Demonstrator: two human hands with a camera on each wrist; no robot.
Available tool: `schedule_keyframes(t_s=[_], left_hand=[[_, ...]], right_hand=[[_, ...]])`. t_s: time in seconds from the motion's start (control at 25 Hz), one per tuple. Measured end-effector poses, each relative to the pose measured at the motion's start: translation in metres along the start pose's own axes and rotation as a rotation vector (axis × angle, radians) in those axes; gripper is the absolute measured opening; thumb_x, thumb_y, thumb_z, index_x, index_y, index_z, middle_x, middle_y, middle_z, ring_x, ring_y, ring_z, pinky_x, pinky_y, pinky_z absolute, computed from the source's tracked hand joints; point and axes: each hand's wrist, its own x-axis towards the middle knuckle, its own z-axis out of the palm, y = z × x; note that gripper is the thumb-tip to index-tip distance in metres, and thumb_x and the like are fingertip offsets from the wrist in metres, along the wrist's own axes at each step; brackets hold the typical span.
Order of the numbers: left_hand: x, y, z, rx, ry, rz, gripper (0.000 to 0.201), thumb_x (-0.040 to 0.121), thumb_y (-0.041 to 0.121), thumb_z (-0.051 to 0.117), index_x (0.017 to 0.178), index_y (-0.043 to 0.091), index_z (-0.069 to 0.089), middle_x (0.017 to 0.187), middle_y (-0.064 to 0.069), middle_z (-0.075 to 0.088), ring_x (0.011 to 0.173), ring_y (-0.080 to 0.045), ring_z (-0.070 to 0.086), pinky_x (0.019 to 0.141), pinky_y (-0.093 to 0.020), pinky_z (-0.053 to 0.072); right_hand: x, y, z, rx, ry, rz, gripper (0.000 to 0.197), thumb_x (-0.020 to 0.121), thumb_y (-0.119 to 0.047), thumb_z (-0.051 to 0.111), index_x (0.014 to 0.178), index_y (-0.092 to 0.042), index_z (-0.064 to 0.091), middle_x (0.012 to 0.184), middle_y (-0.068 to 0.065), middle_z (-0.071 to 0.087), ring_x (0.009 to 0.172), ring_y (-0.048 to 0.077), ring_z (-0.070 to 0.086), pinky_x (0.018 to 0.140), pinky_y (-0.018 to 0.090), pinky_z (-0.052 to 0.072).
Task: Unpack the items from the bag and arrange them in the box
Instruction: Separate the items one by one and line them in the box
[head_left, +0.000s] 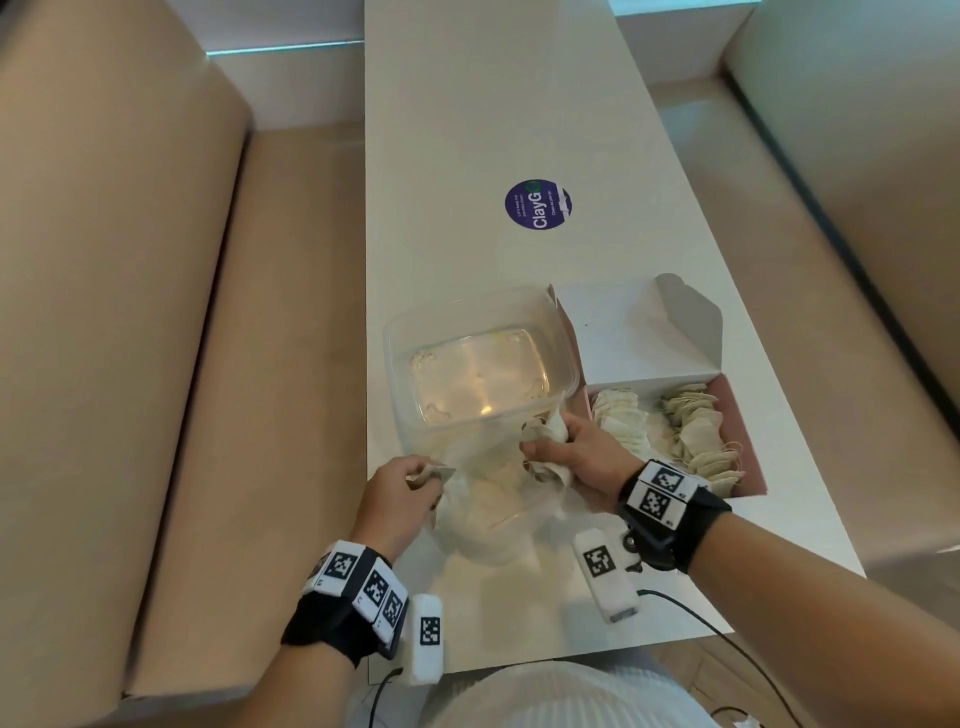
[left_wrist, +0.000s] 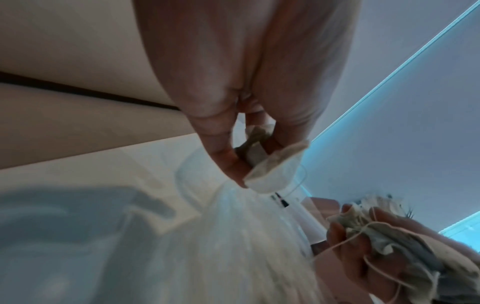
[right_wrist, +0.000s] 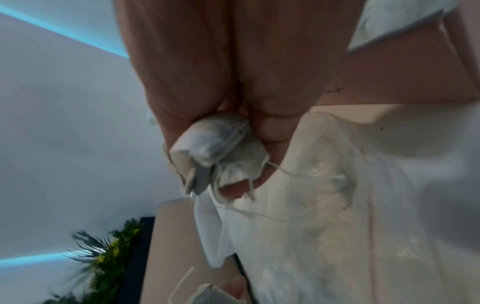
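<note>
The left hand (head_left: 400, 499) pinches one tea bag (head_left: 434, 474) and seems also to hold the rim of the plastic bag (head_left: 488, 514), though blur makes that uncertain. The right hand (head_left: 571, 457) is closed round a bunch of tea bags (head_left: 545, 447) with strings trailing. The plastic bag lies on the table (head_left: 493, 130) between the hands, more tea bags showing faintly inside.

To do this step well, I judge the right hand should carry its bunch clear of the bag mouth without snagging strings, then set it upright beside the rows already standing in the box (head_left: 748, 431), just right of that hand. The left should steady the bag.

A clear tub (head_left: 483, 364) sits beyond the bag, touching the box lid. Farther along the white table is a round purple sticker (head_left: 537, 204). Tan benches (head_left: 156, 312) flank both sides.
</note>
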Motion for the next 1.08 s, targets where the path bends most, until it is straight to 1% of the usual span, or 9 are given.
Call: schedule_keyframes(t_s=[0.08, 0.2, 0.36, 0.48, 0.64, 0.72, 0.84, 0.96, 1.08], left_hand=[[0.000, 0.003, 0.000, -0.099, 0.016, -0.009, 0.016, 0.086, 0.011, 0.060, 0.081, 0.020, 0.071, 0.082, 0.001, 0.070, 0.075, -0.015, 0.061, 0.074, -0.031, 0.048], [0.003, 0.013, 0.010, -0.427, -0.044, -0.090, 0.022, 0.088, 0.005, 0.055, 0.079, 0.016, 0.071, 0.088, -0.006, 0.070, 0.084, -0.022, 0.061, 0.082, -0.038, 0.048], [-0.005, 0.048, 0.034, -0.752, -0.147, -0.159, 0.026, 0.097, 0.002, 0.040, 0.101, 0.005, 0.065, 0.096, -0.013, 0.070, 0.084, -0.020, 0.066, 0.072, -0.027, 0.055], [-0.011, 0.064, 0.046, -0.997, -0.226, -0.275, 0.036, 0.100, 0.023, 0.035, 0.119, 0.005, 0.061, 0.107, -0.015, 0.068, 0.097, -0.023, 0.065, 0.072, -0.033, 0.055], [-0.010, 0.064, 0.041, -1.100, -0.453, -0.337, 0.057, 0.095, 0.055, 0.029, 0.127, 0.019, 0.058, 0.127, -0.013, 0.063, 0.120, -0.029, 0.057, 0.094, -0.050, 0.045], [-0.011, 0.065, 0.040, -1.048, -0.503, -0.336, 0.054, 0.090, 0.057, 0.038, 0.122, 0.021, 0.063, 0.120, -0.010, 0.067, 0.111, -0.026, 0.062, 0.090, -0.046, 0.046], [-0.012, 0.067, 0.043, -1.077, -0.462, -0.368, 0.043, 0.082, 0.043, 0.054, 0.114, 0.017, 0.065, 0.102, -0.007, 0.073, 0.091, -0.021, 0.070, 0.076, -0.034, 0.053], [-0.011, 0.068, 0.043, -1.192, -0.464, -0.332, 0.036, 0.077, 0.037, 0.058, 0.106, 0.019, 0.070, 0.098, -0.006, 0.073, 0.085, -0.019, 0.072, 0.068, -0.029, 0.059], [-0.012, 0.072, 0.041, -1.153, -0.501, -0.265, 0.029, 0.083, 0.033, 0.056, 0.105, 0.022, 0.070, 0.094, -0.002, 0.073, 0.079, -0.015, 0.070, 0.060, -0.028, 0.056]], right_hand=[[-0.004, -0.005, 0.003, 0.033, -0.027, 0.004, 0.029, 0.081, 0.005, 0.063, 0.107, 0.002, 0.053, 0.083, 0.015, 0.056, 0.067, 0.022, 0.058, 0.056, 0.029, 0.053], [-0.014, -0.010, 0.017, -0.252, 0.001, -0.078, 0.032, 0.080, -0.005, 0.068, 0.109, 0.001, 0.056, 0.093, 0.013, 0.065, 0.080, 0.024, 0.065, 0.074, 0.035, 0.056], [-0.011, -0.005, 0.045, -0.749, 0.157, -0.313, 0.030, 0.081, -0.030, 0.068, 0.103, -0.012, 0.057, 0.092, 0.005, 0.066, 0.080, 0.014, 0.062, 0.072, 0.029, 0.052], [-0.001, 0.010, 0.048, -1.035, 0.167, -0.406, 0.043, 0.084, -0.037, 0.058, 0.121, -0.016, 0.050, 0.112, 0.007, 0.053, 0.098, 0.022, 0.052, 0.086, 0.035, 0.044], [-0.009, 0.011, 0.046, -1.451, 0.257, -0.388, 0.074, 0.077, -0.062, 0.019, 0.140, -0.025, 0.030, 0.144, 0.002, 0.032, 0.129, 0.025, 0.031, 0.102, 0.039, 0.028], [-0.012, 0.007, 0.047, -1.423, 0.235, -0.374, 0.078, 0.073, -0.065, 0.020, 0.141, -0.027, 0.026, 0.150, 0.000, 0.023, 0.137, 0.022, 0.019, 0.108, 0.039, 0.020], [-0.016, 0.005, 0.044, -1.299, 0.097, -0.389, 0.088, 0.068, -0.069, 0.030, 0.145, -0.025, 0.021, 0.153, -0.001, 0.019, 0.140, 0.019, 0.014, 0.113, 0.040, 0.017], [-0.024, 0.001, 0.035, -1.267, -0.078, -0.411, 0.101, 0.070, -0.075, 0.036, 0.149, -0.022, 0.000, 0.156, -0.008, 0.005, 0.144, 0.014, 0.001, 0.117, 0.039, 0.009], [-0.028, -0.009, 0.024, -1.300, -0.161, -0.393, 0.098, 0.072, -0.080, 0.024, 0.141, -0.026, -0.021, 0.150, -0.018, -0.011, 0.142, 0.008, -0.014, 0.118, 0.035, -0.001]])
